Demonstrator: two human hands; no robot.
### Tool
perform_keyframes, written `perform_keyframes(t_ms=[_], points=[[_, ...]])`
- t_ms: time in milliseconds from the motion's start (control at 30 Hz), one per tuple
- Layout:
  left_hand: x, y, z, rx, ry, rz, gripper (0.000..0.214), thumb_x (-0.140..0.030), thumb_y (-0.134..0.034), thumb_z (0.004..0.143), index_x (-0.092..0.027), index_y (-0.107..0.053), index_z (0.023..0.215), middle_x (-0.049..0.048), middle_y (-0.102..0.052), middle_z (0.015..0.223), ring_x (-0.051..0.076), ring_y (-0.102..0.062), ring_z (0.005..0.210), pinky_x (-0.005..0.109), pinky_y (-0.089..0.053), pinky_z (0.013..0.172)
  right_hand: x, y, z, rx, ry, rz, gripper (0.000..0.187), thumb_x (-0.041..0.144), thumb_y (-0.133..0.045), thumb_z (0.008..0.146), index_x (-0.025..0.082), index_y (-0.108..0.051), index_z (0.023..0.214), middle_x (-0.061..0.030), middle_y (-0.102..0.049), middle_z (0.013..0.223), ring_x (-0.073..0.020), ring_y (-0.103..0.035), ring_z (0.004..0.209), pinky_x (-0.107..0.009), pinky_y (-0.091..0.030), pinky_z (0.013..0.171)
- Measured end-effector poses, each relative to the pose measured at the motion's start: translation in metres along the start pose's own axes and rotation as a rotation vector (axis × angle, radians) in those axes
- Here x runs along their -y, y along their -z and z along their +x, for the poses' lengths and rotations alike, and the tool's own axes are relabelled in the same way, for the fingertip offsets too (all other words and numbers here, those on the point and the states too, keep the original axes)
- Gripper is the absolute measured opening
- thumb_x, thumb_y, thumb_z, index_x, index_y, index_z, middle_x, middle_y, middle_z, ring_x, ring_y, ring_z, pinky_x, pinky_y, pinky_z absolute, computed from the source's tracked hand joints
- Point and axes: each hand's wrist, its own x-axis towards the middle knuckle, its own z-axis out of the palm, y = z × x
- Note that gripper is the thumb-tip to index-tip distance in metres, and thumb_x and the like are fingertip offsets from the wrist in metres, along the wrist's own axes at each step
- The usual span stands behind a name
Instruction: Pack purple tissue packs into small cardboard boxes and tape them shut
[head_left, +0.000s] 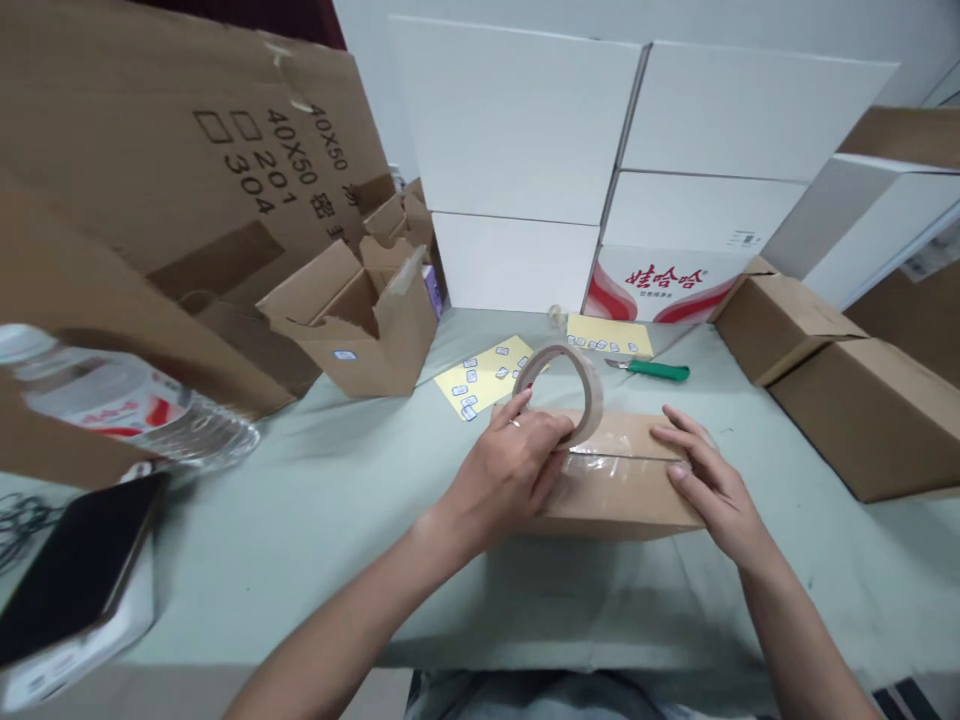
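Note:
A small closed cardboard box (622, 490) lies on the pale green table in front of me. My left hand (510, 475) grips a roll of clear packing tape (577, 385) that stands on the box's top, with a strip of tape running along the seam. My right hand (709, 475) lies flat on the right end of the box, fingers stretched out, pressing on the lid.
Behind the box lie two yellow sticker sheets (487, 375), (607, 335) and a green utility knife (656, 370). An open small carton (360, 320) and big flattened cartons stand at the left. A water bottle (120, 405) and phone (75, 570) lie left. Brown boxes (847, 400) stand at the right, white cartons (600, 150) behind.

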Motion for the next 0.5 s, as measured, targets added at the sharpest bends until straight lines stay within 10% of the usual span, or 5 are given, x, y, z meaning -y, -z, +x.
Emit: perform_keyframes(t_ms=[200,367,500], points=[[-0.001,-0.003,0.0,0.064,-0.055,0.116,0.025,-0.012,-0.042,0.093,-0.016,-0.062,0.109,0.0079,-0.072,0.093,0.022,-0.068,0.088,0.054,-0.047,0.111,0.063,-0.003,0.001,-0.075,0.354,-0.335,0.029,0.029,-0.059,0.096,0.025,-0.061,0.124,-0.0124,-0.067,0.12,-0.0308,-0.06,0.119,-0.048,-0.049,0.098],[-0.005,-0.001,-0.001,0.1,-0.109,0.169,0.03,-0.01,-0.037,0.095,-0.018,-0.063,0.107,0.0033,-0.067,0.084,0.018,-0.065,0.081,0.05,-0.046,0.114,0.088,-0.03,0.029,0.035,0.122,-0.083,0.034,0.048,-0.064,0.093,0.022,-0.063,0.113,-0.0046,-0.069,0.086,-0.0182,-0.059,0.068,-0.032,-0.048,0.062],[-0.006,-0.004,-0.009,-0.049,-0.118,0.104,0.025,-0.012,-0.049,0.096,-0.022,-0.059,0.117,0.0099,-0.063,0.118,0.022,-0.063,0.113,0.046,-0.048,0.112,0.088,-0.036,0.044,0.205,0.021,0.105,0.032,0.048,-0.061,0.094,0.02,-0.061,0.078,-0.0007,-0.061,0.07,-0.0155,-0.054,0.064,-0.029,-0.043,0.058]])
